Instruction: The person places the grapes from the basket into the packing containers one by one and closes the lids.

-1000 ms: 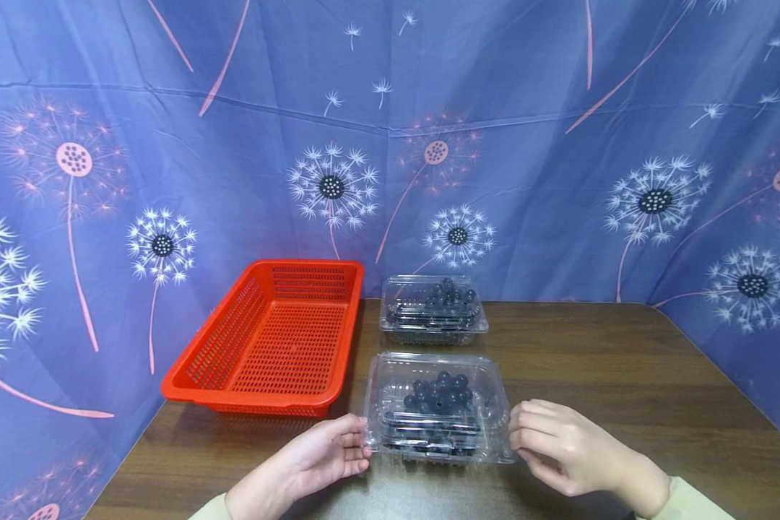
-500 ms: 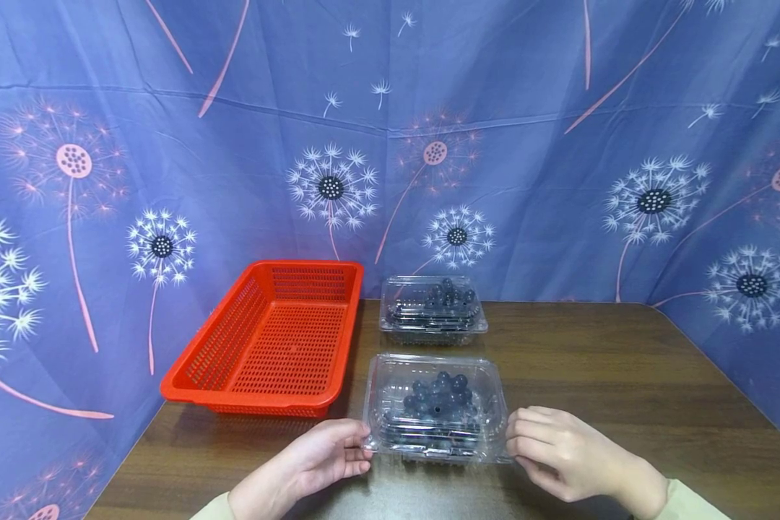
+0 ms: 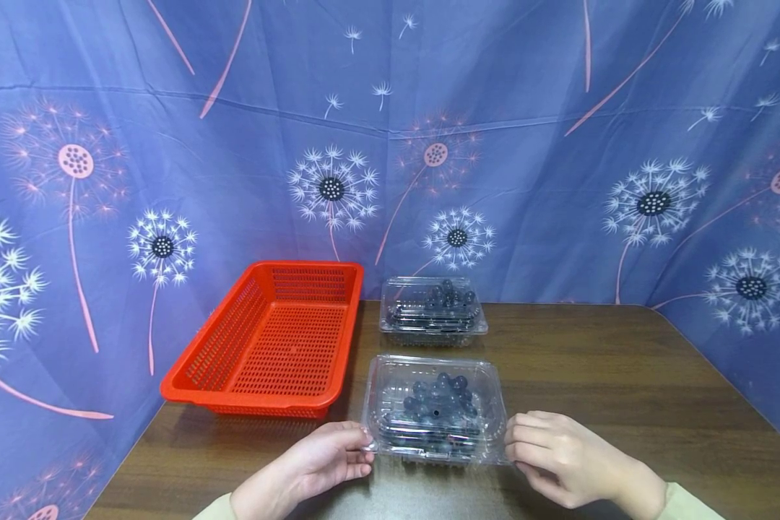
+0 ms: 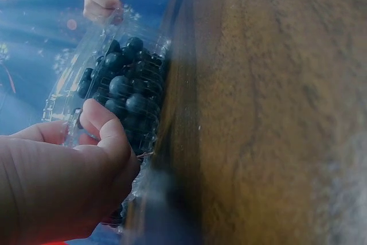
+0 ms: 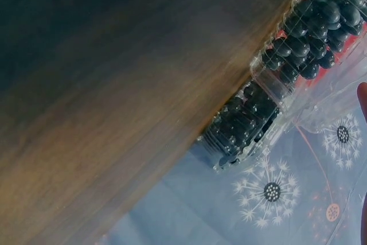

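Note:
A clear plastic clamshell box (image 3: 390, 375) of dark grapes (image 3: 438, 393) stands on the table in front of me, its domed lid down. My left hand (image 3: 328, 458) pinches the box's front left corner between thumb and fingers. At the front right corner, the curled fingers of my right hand (image 3: 562, 458) pinch the rim. In the left wrist view the left hand (image 4: 63, 182) grips the plastic edge beside the grapes (image 4: 123, 81). The right wrist view has the box's grapes (image 5: 315, 32) at upper right, with only a sliver of finger at its edge.
A second clear box of dark grapes (image 3: 434, 307) stands behind the first, near the curtain. To the left is a red perforated basket (image 3: 250, 397) with nothing in it. The wooden table (image 3: 598, 361) ends at a blue dandelion-patterned curtain (image 3: 539, 180).
Both hands keep their hold on the box's corners. The right hand has come slightly nearer and leftward, and the light reflections on the lid look paler over the grapes.

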`<action>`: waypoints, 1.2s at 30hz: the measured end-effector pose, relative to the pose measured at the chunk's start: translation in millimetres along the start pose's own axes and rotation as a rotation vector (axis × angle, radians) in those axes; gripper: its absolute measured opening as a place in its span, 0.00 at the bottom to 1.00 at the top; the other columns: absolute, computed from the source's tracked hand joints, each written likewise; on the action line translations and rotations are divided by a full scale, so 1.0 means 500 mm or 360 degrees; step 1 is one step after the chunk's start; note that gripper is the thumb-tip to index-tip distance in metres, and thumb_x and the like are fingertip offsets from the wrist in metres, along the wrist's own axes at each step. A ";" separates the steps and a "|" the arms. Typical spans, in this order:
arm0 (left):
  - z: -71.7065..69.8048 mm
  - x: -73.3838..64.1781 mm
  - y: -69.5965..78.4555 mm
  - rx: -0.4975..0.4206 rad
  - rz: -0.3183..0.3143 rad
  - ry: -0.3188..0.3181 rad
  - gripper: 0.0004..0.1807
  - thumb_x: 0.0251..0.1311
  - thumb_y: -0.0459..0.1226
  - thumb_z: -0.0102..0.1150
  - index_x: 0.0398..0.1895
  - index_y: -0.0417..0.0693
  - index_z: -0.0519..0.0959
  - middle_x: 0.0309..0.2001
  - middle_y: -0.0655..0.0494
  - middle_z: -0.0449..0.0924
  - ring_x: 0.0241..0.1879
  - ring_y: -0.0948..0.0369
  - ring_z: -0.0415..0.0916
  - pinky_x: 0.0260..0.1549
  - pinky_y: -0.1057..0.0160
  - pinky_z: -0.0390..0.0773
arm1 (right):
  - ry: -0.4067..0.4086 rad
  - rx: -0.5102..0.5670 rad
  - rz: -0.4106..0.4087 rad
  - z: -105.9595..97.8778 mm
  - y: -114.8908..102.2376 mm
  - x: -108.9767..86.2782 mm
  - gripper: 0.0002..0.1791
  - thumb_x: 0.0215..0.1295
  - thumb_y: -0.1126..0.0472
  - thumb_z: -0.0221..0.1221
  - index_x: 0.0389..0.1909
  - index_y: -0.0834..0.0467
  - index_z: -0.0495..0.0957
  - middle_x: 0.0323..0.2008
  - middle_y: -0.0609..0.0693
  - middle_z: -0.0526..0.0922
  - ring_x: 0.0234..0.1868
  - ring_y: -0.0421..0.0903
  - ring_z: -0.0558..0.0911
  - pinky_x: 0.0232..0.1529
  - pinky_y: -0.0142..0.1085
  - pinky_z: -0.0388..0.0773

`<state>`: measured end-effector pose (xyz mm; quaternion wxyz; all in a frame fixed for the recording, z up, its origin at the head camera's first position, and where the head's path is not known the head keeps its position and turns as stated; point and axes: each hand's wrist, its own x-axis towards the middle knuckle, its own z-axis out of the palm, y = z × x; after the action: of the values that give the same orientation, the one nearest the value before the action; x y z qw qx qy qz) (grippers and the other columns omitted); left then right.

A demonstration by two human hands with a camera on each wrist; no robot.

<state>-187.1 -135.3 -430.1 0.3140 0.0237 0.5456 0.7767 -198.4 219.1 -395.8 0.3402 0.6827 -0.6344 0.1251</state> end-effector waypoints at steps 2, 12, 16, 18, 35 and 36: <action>0.000 0.002 -0.002 0.0005 -0.0002 0.0008 0.05 0.58 0.30 0.50 0.32 0.49 0.67 0.28 0.57 0.72 0.31 0.63 0.72 0.36 0.65 0.76 | -0.0010 0.0005 0.0013 -0.001 -0.001 0.001 0.09 0.63 0.63 0.48 0.30 0.57 0.76 0.33 0.45 0.79 0.38 0.45 0.79 0.43 0.37 0.75; 0.001 0.006 -0.004 0.0035 0.0012 0.0034 0.06 0.55 0.29 0.50 0.32 0.47 0.66 0.27 0.57 0.71 0.29 0.64 0.72 0.35 0.66 0.76 | -0.0036 0.0057 0.0058 0.001 0.000 -0.007 0.08 0.63 0.63 0.48 0.31 0.57 0.76 0.34 0.45 0.79 0.40 0.44 0.79 0.47 0.38 0.74; 0.002 0.005 -0.004 0.0038 0.0027 0.0024 0.07 0.54 0.28 0.50 0.33 0.46 0.66 0.27 0.57 0.71 0.29 0.64 0.71 0.35 0.66 0.76 | -0.0042 0.0083 0.0074 0.001 0.001 -0.011 0.07 0.62 0.63 0.48 0.32 0.57 0.76 0.35 0.45 0.78 0.40 0.44 0.79 0.48 0.37 0.74; 0.003 0.005 -0.004 0.0038 0.0035 0.0026 0.07 0.54 0.28 0.51 0.33 0.46 0.65 0.27 0.57 0.71 0.29 0.64 0.71 0.35 0.67 0.76 | -0.0033 0.0107 0.0098 0.001 0.001 -0.012 0.07 0.62 0.63 0.49 0.32 0.57 0.76 0.35 0.45 0.78 0.40 0.43 0.78 0.48 0.36 0.74; 0.009 0.004 -0.003 0.0070 0.0057 0.0052 0.06 0.54 0.27 0.49 0.30 0.47 0.67 0.27 0.57 0.70 0.28 0.65 0.71 0.33 0.68 0.76 | -0.0093 0.0106 0.0916 -0.002 -0.016 -0.030 0.14 0.51 0.64 0.65 0.36 0.47 0.75 0.37 0.34 0.75 0.39 0.30 0.75 0.42 0.22 0.71; 0.009 0.004 -0.003 0.0069 0.0058 0.0051 0.06 0.54 0.27 0.48 0.30 0.48 0.67 0.27 0.57 0.70 0.28 0.65 0.71 0.33 0.68 0.76 | -0.0106 0.0114 0.0970 -0.002 -0.018 -0.031 0.15 0.49 0.65 0.66 0.36 0.47 0.74 0.37 0.33 0.75 0.38 0.30 0.75 0.41 0.22 0.71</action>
<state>-186.3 -130.5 -430.2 0.2905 0.0281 0.5668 0.7705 -192.1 231.4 -407.3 0.2416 0.4763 -0.8160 0.2211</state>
